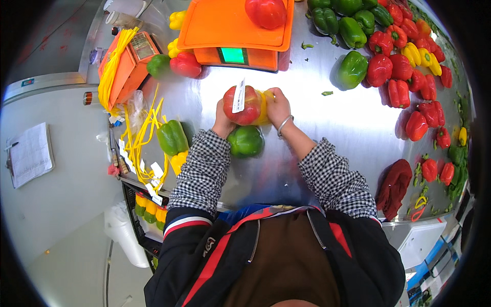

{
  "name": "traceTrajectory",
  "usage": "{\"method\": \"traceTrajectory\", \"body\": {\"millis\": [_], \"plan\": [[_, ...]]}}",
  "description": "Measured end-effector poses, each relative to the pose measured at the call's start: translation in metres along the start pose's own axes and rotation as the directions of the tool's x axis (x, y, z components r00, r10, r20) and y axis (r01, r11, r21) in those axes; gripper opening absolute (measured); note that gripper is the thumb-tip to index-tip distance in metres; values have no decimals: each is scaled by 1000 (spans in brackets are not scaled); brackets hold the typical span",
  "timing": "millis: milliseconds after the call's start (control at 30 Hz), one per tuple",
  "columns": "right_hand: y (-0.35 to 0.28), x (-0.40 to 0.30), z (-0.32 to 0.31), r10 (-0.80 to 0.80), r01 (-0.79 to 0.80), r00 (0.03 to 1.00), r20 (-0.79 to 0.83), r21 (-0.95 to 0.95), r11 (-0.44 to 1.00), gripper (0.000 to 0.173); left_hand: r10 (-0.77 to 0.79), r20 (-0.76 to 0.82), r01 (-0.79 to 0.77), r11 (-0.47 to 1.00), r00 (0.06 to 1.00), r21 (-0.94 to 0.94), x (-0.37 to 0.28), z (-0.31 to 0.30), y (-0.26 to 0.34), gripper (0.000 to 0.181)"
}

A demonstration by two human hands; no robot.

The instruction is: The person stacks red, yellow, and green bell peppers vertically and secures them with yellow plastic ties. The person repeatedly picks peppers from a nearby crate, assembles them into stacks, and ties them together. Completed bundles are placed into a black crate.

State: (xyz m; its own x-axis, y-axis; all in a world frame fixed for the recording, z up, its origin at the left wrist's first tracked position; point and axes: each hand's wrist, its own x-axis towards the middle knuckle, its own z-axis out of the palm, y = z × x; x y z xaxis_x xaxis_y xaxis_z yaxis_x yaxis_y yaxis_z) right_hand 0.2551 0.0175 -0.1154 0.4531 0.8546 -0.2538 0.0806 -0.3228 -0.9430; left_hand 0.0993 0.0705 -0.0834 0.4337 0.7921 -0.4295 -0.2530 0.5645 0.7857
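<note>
Both hands hold a red bell pepper [249, 106] and a yellow bell pepper [264, 111], which sit side by side in netting with a white printed tag [239, 98] on top. My left hand [222, 121] grips the red pepper's side; my right hand [279, 105] grips the yellow end, its fingers gathering yellow netting. Just below them a green bell pepper [246, 142] rests on the steel table [268, 169]; whether netting covers it, I cannot tell. Above stands an orange scale [234, 27] with a lit green display and a red bell pepper [266, 13] on its pan.
Yellow net sleeves [144, 142] with white tags lie at the left, beside a green bell pepper [172, 137]. An orange box-shaped device [128, 69] stands behind. Green peppers [352, 70] and red peppers [379, 70] spread over the right side. A dark red cloth [394, 190] lies near the front edge.
</note>
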Motion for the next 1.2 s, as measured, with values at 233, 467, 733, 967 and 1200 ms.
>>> {"method": "traceTrajectory", "body": {"millis": [233,467,733,967,1200], "plan": [[-19,1,-7,-128,134,991,50,-147,980,23,-5,40,2,997,999,77,2,15,24,34],[-126,-63,-24,-11,-39,952,307,157,987,26,162,166,-151,985,973,-79,-94,41,102,36],[-85,-105,-15,189,-313,885,425,242,918,23,173,-1,-156,887,985,-434,-138,-8,18,31],[-45,-104,-25,295,-570,784,546,445,691,16,155,-249,-217,945,956,-246,-144,-25,5,26],[9,-102,-11,278,-315,939,201,179,932,25,-33,29,36,993,999,-112,-142,43,7,32]]}}
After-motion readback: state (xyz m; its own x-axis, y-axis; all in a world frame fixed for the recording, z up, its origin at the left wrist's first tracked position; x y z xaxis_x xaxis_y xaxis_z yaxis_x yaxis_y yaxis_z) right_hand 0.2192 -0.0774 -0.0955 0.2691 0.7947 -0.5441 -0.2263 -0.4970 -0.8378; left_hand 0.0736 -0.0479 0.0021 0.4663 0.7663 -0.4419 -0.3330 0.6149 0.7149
